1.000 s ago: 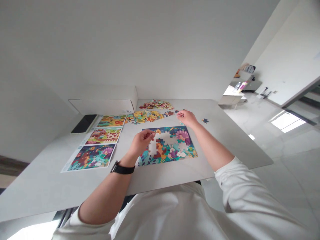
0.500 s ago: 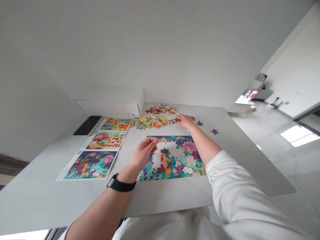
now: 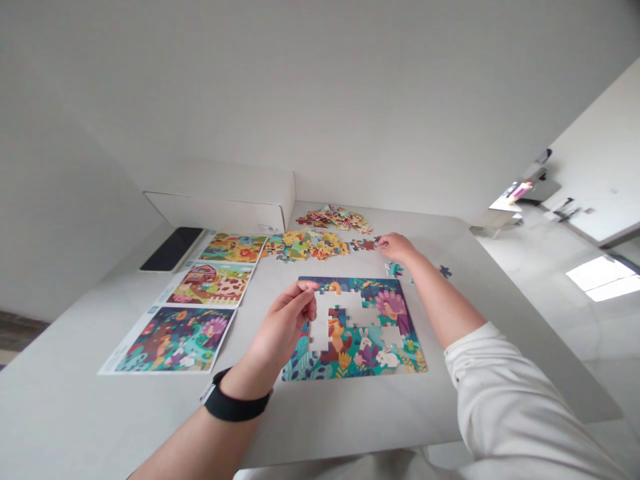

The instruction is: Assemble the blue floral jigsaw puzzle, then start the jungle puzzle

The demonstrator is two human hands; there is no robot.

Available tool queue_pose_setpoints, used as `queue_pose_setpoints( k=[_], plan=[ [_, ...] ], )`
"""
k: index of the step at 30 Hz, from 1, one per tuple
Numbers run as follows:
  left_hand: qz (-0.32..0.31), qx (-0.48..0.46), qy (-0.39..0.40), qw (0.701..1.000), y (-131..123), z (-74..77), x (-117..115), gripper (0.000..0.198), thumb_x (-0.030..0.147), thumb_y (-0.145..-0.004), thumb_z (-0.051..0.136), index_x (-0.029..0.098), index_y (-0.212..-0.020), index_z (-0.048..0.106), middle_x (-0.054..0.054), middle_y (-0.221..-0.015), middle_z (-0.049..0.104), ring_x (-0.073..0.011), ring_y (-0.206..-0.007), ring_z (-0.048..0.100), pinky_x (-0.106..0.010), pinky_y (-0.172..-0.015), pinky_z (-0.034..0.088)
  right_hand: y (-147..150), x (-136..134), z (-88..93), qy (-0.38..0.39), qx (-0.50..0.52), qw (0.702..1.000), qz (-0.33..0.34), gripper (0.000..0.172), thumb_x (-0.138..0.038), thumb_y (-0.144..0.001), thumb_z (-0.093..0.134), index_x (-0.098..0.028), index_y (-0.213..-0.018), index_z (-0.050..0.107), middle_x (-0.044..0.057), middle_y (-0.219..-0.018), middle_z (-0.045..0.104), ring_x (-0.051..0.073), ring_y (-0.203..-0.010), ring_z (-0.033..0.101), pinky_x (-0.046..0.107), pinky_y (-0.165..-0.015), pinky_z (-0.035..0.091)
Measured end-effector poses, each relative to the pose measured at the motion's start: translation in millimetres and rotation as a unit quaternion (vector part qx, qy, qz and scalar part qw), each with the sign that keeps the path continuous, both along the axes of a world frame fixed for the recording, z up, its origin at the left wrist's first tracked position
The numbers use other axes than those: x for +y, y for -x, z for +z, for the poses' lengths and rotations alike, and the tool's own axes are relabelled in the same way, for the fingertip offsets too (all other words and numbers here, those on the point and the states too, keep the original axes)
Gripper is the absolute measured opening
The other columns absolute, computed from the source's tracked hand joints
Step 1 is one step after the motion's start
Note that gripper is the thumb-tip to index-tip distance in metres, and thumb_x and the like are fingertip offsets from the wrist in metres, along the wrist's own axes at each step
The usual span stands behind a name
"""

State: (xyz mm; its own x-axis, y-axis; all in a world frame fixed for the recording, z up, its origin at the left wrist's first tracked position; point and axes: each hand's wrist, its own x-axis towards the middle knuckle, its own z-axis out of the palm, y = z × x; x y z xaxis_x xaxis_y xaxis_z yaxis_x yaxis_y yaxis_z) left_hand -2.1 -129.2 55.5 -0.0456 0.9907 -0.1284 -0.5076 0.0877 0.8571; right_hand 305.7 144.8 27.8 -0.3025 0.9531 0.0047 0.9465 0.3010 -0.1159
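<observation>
My left hand hovers over the left side of a part-built jigsaw puzzle. Its fingertips pinch together and seem to hold a small piece, mostly hidden. The puzzle shows a peacock and white rabbits among leaves, with white gaps in its middle. My right hand reaches the far side, its fingertips at a short line of loose pieces. Beside that line lies a heap of colourful pieces, with a second heap behind. Two separate pieces lie just beyond my right forearm.
Three printed picture sheets lie in a column left of the puzzle. A white cardboard box stands at the table's back edge, and a dark phone or tablet lies at the left. Glossy floor shows past the table's right edge.
My right hand has shifted rightward along the loose pieces. My left hand stays over the puzzle. The whole scene sits lower and further right in view, and my torso has left the frame.
</observation>
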Motion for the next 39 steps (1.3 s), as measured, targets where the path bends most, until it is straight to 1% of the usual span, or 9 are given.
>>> queue_pose_setpoints(
  k=[3,6,11,16,20,25,28,34,39],
  plan=[
    [0.012,-0.018,0.008,1.000,-1,1.3,0,0.031,0.039,-0.083,0.087,0.017,-0.100,0.074,0.002,-0.066,0.055,-0.0112,-0.061,0.049,-0.022,-0.059,0.039,14,1,1.8,-0.029,0.021,0.998,0.045,0.033,-0.028,-0.097,0.071,-0.025,-0.128,0.082,0.011,-0.129,0.078,0.026,-0.118,0.073,0.036,-0.108,0.054],
    [0.025,-0.027,0.011,0.999,1,1.5,0,0.028,0.037,-0.083,0.086,0.017,-0.098,0.073,0.003,-0.066,0.054,-0.0111,-0.060,0.048,-0.022,-0.058,0.039,39,6,5.2,-0.013,0.005,0.995,0.094,0.042,-0.027,-0.098,0.072,-0.024,-0.140,0.076,0.013,-0.144,0.073,0.028,-0.130,0.069,0.038,-0.115,0.051],
    [0.036,-0.038,0.006,0.999,6,1.4,1,0.024,0.034,-0.084,0.084,0.018,-0.096,0.072,0.003,-0.066,0.053,-0.0108,-0.060,0.047,-0.023,-0.059,0.040,64,21,17.0,0.064,-0.072,0.991,0.088,0.045,-0.027,-0.090,0.082,-0.027,-0.135,0.079,0.011,-0.138,0.075,0.027,-0.118,0.074,0.032,-0.103,0.055],
    [0.020,-0.084,0.028,0.996,8,6.3,0,0.024,0.033,-0.085,0.086,0.018,-0.095,0.070,0.004,-0.066,0.050,-0.0102,-0.060,0.045,-0.023,-0.058,0.039,58,22,25.0,0.082,-0.090,0.990,0.072,0.046,-0.027,-0.079,0.091,-0.022,-0.123,0.079,0.011,-0.131,0.076,0.026,-0.111,0.073,0.030,-0.094,0.055],
    [0.012,-0.111,0.043,0.993,8,9.8,-1,0.025,0.034,-0.085,0.085,0.020,-0.090,0.065,0.005,-0.066,0.046,-0.0100,-0.058,0.042,-0.024,-0.055,0.038,47,13,18.6,0.049,-0.016,0.996,0.072,0.044,-0.023,-0.076,0.092,-0.021,-0.116,0.077,0.010,-0.123,0.077,0.025,-0.105,0.072,0.030,-0.090,0.053],
    [0.016,-0.098,0.042,0.994,7,8.9,0,0.027,0.035,-0.085,0.085,0.020,-0.091,0.064,0.006,-0.065,0.044,-0.0096,-0.057,0.041,-0.023,-0.054,0.037,44,-5,4.8,0.014,0.074,0.996,0.056,0.030,-0.023,-0.085,0.084,-0.021,-0.113,0.074,0.007,-0.113,0.079,0.023,-0.096,0.071,0.030,-0.086,0.051],
    [0.023,-0.094,0.036,0.995,6,6.4,1,0.028,0.034,-0.083,0.087,0.019,-0.093,0.065,0.006,-0.064,0.045,-0.0090,-0.057,0.042,-0.022,-0.054,0.037,48,-15,3.5,0.002,0.096,0.994,0.054,0.024,-0.024,-0.088,0.080,-0.021,-0.112,0.074,0.007,-0.110,0.080,0.023,-0.096,0.072,0.031,-0.087,0.050],
    [0.031,-0.065,0.015,0.997,5,0.6,4,0.029,0.033,-0.079,0.086,0.018,-0.097,0.068,0.006,-0.063,0.050,-0.0093,-0.056,0.045,-0.022,-0.055,0.039,47,-26,11.6,0.008,0.139,0.990,0.025,0.013,-0.030,-0.088,0.079,-0.023,-0.097,0.074,0.005,-0.100,0.081,0.023,-0.095,0.073,0.031,-0.086,0.051],
    [0.023,-0.041,0.006,0.999,2,-2.4,7,0.032,0.034,-0.075,0.087,0.017,-0.095,0.069,0.005,-0.063,0.052,-0.0088,-0.056,0.045,-0.021,-0.054,0.037,35,-26,13.8,0.075,0.274,0.959,0.006,0.017,-0.034,-0.088,0.077,-0.022,-0.097,0.069,-0.003,-0.073,0.072,0.017,-0.069,0.068,0.029,-0.074,0.052]
  ],
)
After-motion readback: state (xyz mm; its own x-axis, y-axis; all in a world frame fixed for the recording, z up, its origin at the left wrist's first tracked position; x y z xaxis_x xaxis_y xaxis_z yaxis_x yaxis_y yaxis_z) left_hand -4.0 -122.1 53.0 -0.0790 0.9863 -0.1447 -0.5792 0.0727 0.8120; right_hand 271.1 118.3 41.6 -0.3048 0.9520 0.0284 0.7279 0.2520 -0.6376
